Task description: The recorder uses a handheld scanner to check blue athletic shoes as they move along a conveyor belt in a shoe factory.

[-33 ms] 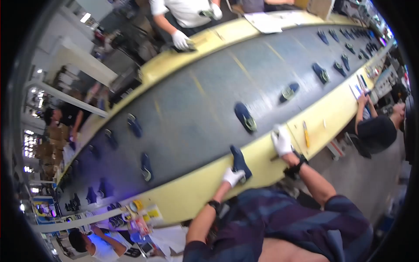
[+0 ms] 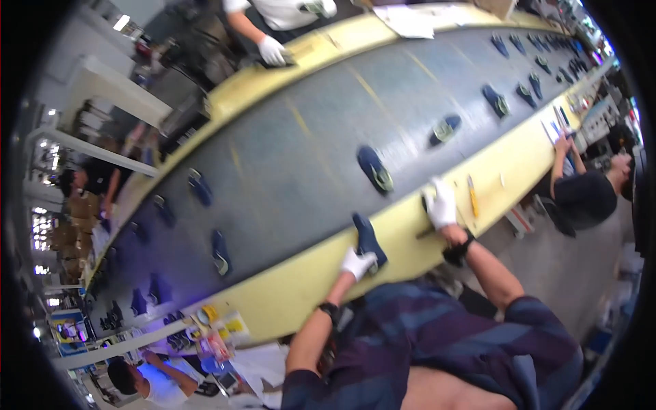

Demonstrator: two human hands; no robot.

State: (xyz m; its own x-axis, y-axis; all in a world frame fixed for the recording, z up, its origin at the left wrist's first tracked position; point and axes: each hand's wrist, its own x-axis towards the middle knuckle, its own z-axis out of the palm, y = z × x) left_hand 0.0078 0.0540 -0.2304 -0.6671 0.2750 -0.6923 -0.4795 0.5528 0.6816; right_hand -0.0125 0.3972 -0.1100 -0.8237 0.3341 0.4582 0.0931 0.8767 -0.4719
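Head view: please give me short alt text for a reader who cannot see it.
A person's white-gloved left hand grips a dark blue shoe at the yellow edge of a long grey conveyor belt; the gloved right hand rests on that edge. More shoes ride the belt, with other workers alongside.

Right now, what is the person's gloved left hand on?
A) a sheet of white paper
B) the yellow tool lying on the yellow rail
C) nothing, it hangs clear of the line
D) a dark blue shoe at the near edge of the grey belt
D: the left hand in its white glove grips the dark blue shoe where the grey belt meets the yellow rail, while the yellow tool lies apart, beyond the right hand.
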